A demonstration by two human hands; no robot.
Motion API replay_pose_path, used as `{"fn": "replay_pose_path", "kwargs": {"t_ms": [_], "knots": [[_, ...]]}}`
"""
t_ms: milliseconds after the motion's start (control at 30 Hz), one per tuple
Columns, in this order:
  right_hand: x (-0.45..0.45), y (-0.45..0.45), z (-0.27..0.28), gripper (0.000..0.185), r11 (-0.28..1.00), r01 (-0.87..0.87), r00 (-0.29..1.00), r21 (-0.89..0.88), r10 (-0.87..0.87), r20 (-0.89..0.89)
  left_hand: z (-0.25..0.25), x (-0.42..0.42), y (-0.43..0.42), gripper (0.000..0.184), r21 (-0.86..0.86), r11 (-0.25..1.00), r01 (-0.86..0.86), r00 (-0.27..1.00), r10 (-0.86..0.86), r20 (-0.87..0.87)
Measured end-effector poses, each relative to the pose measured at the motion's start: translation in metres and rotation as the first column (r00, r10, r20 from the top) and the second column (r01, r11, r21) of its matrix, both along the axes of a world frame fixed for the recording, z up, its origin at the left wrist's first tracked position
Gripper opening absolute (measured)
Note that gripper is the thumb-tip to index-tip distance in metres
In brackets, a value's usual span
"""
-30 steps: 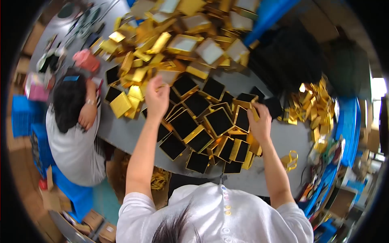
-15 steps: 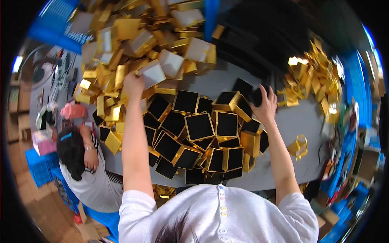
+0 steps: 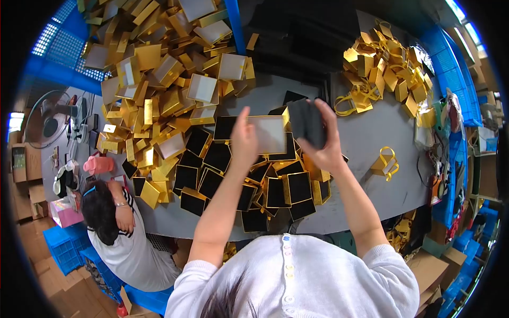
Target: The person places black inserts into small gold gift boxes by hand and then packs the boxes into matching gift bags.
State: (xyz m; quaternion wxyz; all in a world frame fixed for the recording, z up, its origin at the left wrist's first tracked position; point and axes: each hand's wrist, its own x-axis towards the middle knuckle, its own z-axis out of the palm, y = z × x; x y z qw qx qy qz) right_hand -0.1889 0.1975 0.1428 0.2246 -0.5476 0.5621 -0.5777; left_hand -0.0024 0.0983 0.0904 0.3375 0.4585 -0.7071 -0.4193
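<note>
My left hand [image 3: 244,142] grips a small gold box [image 3: 270,134] by its left side, its pale inside facing up. Close on the right, my right hand [image 3: 327,143] is closed round a black pad [image 3: 307,124], perhaps several stacked together. The pad is held tilted beside the box's right edge, and I cannot tell whether they touch. Below both hands lies a heap of gold boxes with black insides [image 3: 297,187]. Behind the box in my hand, part of that heap is hidden.
Gold boxes with pale insides [image 3: 202,88] are piled at the back left. Dark sheets [image 3: 297,47] lie at the back. Gold ribboned boxes [image 3: 377,79] form a pile on the right, with a single one [image 3: 384,164] nearer. A co-worker [image 3: 124,238] sits at the left.
My left hand has brought a pale-lined box from the left pile to the middle. My right hand has moved slightly left with the black pad, close to the box. The view has shifted.
</note>
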Motion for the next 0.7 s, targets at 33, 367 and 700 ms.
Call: {"fn": "replay_pose_path", "kwargs": {"t_ms": [33, 367, 700], "knots": [[0.006, -0.001, 0.006, 0.082, 0.991, -0.086, 0.984, -0.103, 0.068, -0.163, 0.006, -0.011, 0.009, 0.043, 0.044, 0.997, 0.067, 0.989, -0.060, -0.135], [0.014, 0.010, 0.010, 0.075, 0.905, -0.305, 0.951, -0.297, 0.275, -0.138, 0.028, -0.033, 0.048, 0.036, 0.508, 0.801, 0.315, 0.809, 0.053, -0.585], [0.015, -0.011, 0.022, 0.074, 0.915, -0.253, 0.967, -0.313, 0.234, -0.100, 0.048, -0.019, 0.044, 0.037, 0.309, 0.941, 0.141, 0.867, 0.034, -0.498]]}}
